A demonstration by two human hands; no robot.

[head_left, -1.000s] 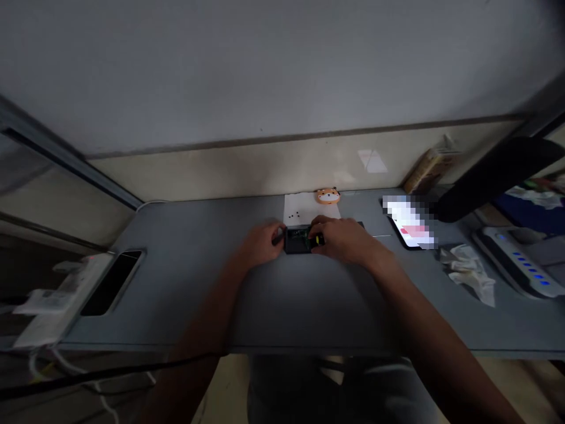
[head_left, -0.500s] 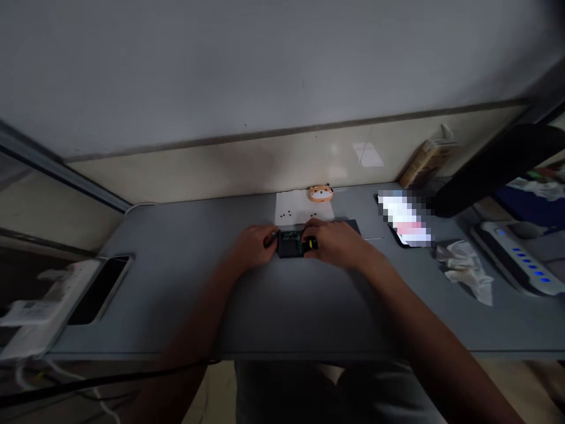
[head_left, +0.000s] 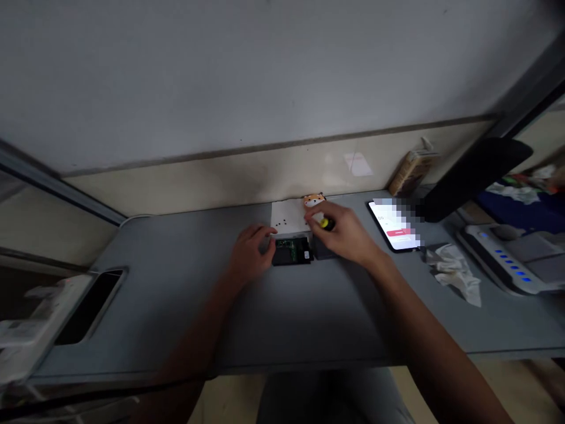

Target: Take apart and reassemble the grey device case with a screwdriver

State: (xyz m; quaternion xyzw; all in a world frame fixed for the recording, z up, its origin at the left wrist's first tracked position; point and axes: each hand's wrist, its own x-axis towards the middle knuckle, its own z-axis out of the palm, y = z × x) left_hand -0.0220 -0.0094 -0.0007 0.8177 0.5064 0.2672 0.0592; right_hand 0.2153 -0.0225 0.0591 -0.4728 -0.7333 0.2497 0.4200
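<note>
A small dark electronic device with an exposed green circuit board (head_left: pixel 292 251) lies flat on the grey table. At its left end is my left hand (head_left: pixel 251 250), thumb and index finger apart, the thumb at the device's edge. My right hand (head_left: pixel 346 232) is closed round a screwdriver with a black-and-yellow handle (head_left: pixel 326 224); its shaft is hidden. The right fingertips are over a white sheet of paper (head_left: pixel 286 212), where several tiny dark screws (head_left: pixel 281 222) lie. Under the right hand sits a dark flat piece (head_left: pixel 323 248), partly covered. An orange animal-faced case (head_left: pixel 313 199) rests on the paper.
To the right lie a lit phone (head_left: pixel 391 227), crumpled tissue (head_left: pixel 454 274) and a white device with blue lights (head_left: pixel 507 262). A carton (head_left: pixel 410 171) leans by the wall behind a black cylinder (head_left: pixel 479 176). Another phone (head_left: pixel 90 306) lies at the left beside a white power strip (head_left: pixel 39 330).
My right hand has lifted off the circuit board and moved right and toward the paper, with the screwdriver still in it. My left fingers have loosened at the device's edge. The view has shifted slightly.
</note>
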